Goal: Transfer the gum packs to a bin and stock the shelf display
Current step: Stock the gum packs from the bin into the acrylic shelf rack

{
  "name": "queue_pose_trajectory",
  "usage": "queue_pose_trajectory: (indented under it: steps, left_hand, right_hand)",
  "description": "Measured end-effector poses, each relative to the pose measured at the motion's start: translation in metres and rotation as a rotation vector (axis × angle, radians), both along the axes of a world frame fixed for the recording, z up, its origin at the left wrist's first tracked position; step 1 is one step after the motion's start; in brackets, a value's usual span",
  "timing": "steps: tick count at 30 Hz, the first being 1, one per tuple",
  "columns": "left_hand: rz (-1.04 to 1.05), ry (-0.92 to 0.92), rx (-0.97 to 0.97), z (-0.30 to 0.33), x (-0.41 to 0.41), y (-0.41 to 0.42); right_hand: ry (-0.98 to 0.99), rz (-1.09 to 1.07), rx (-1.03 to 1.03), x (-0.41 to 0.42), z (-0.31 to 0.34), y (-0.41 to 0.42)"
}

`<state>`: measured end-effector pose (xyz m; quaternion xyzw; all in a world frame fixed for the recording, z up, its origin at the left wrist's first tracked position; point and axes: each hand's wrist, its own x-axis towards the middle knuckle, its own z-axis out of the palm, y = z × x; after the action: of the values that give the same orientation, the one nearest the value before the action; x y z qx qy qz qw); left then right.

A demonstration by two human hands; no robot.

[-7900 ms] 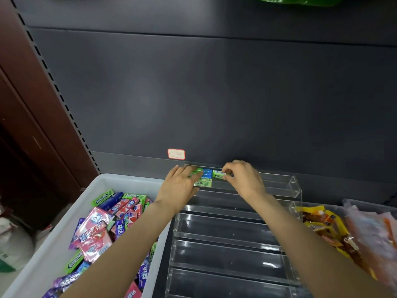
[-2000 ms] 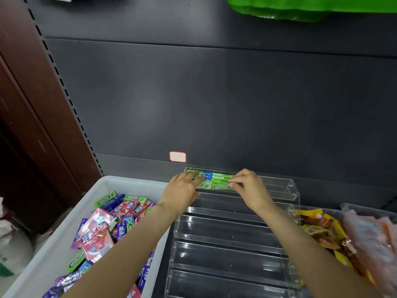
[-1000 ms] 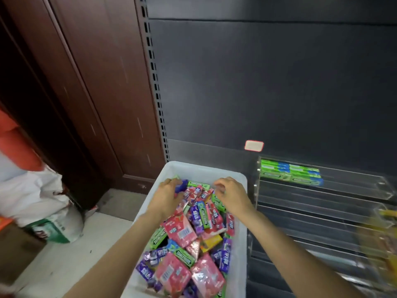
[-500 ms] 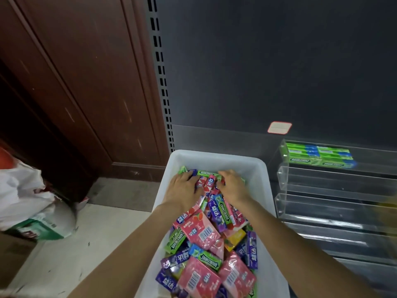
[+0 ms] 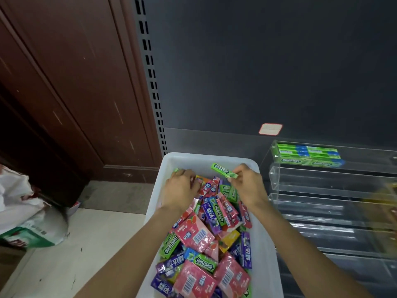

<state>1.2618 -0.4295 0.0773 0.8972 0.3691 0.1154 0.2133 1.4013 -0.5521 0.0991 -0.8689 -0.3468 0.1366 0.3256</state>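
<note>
A white bin [image 5: 265, 250] holds a heap of several gum packs [image 5: 206, 239] in green, pink, purple and yellow. My right hand [image 5: 247, 186] pinches a green Doublemint pack [image 5: 224, 171] lifted above the bin's far end. My left hand [image 5: 181, 186] rests palm down in the heap at the far left corner, with a green pack [image 5: 175, 170] showing at its fingertips; whether the fingers hold it is hidden. To the right stands a clear tiered shelf display [image 5: 335, 201]. Its top tier holds a row of green packs [image 5: 307, 155].
A dark metal shelf back panel [image 5: 257, 72] rises behind the bin and display. A brown wooden wall panel [image 5: 64, 82] fills the left. A white and green bag [image 5: 28, 222] lies on the floor at the left. Blurred yellow packets [image 5: 386, 194] show at the right edge.
My right hand has lifted a green Doublemint pack out of the heap. My left hand has slid slightly left toward the bin's far corner. The view has shifted a little.
</note>
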Motion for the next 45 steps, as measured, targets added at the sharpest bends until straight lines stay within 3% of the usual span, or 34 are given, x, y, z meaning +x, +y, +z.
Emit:
queue_pose_trajectory:
  steps: [3, 6, 16, 28, 30, 37, 45]
  left_hand:
    - [-0.075, -0.061, -0.092, 0.004, 0.018, -0.010]
    - [-0.182, -0.007, -0.173, 0.001, 0.041, -0.019]
    - [-0.239, 0.336, 0.070, -0.016, 0.082, -0.028]
    - [-0.168, 0.210, 0.060, -0.008, 0.070, -0.031]
    - [-0.103, 0.119, 0.037, 0.000, 0.066, -0.031]
    - [-0.017, -0.499, -0.202, 0.059, 0.052, -0.043]
    - [-0.128, -0.632, -0.285, 0.106, 0.081, -0.094]
  right_hand:
    - [0.025, -0.051, 0.160, 0.008, 0.021, -0.024]
    - [0.026, -0.080, 0.248, 0.017, 0.038, -0.040]
    - [0.095, -0.152, 0.372, 0.030, 0.046, -0.063]
    - [0.175, -0.125, 0.411, 0.031, 0.047, -0.067]
    - [0.194, -0.123, 0.429, 0.031, 0.049, -0.068]
    - [0.269, -0.176, 0.533, 0.032, 0.065, -0.077]
    - [0.221, -0.217, 0.589, 0.059, 0.081, -0.129]
